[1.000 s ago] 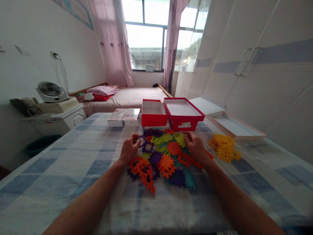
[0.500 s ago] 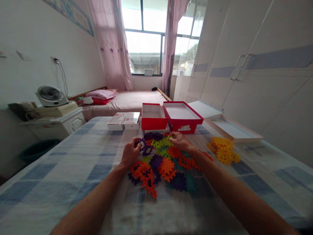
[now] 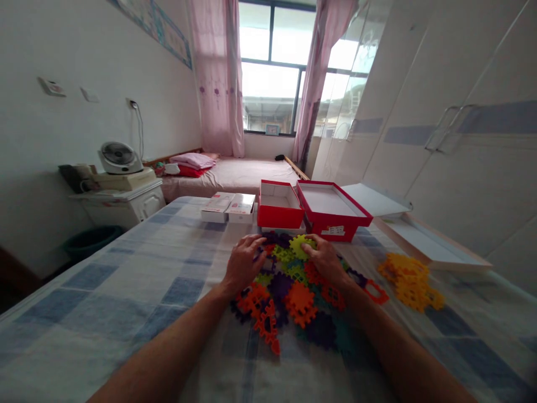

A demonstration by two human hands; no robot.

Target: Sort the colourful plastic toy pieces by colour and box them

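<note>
Left hand (image 3: 245, 262), fingers newly parted over the left edge of the pile (image 3: 282, 286), appeared unladen; handling thus rested with the right hand (image 3: 325, 257), pinching a yellow-green piece (image 3: 299, 247) at the far side

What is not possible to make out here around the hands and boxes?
All in the head view:
Left hand: whether it grips anything, hidden by its own back.
Colourful pile: lower pieces, hidden by upper ones.
White label: writing too small to read.
Right forearm: cut off by bottom edge.
</note>
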